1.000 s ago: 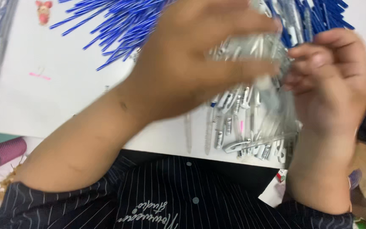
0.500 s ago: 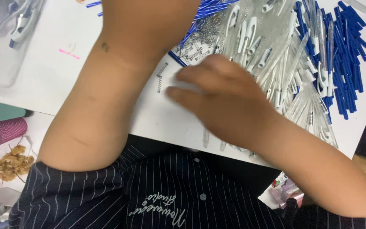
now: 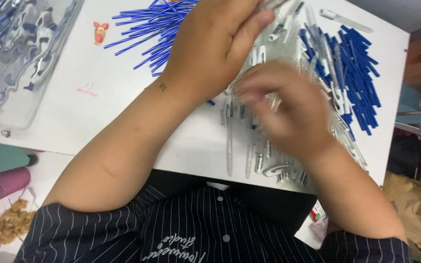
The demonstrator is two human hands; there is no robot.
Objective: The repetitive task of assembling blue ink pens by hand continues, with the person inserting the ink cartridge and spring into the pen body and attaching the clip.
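A clear pen barrel is pinched in the closed left hand at twelve o'clock, seemingly held up for fitting, while the blurred right hand hovers half-curled over the heap of clear barrels; whether anything is gripped cannot be told. On the white table, blue refills are fanned at eleven o'clock, blue pen parts piled at two, and a clear plastic bag is laid at nine.

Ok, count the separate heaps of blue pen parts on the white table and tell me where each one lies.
2. One heap of thin blue refills fans out at the top, left of the left hand. One heap of blue caps lies along the right edge, beyond the right hand. The hands may hide more.
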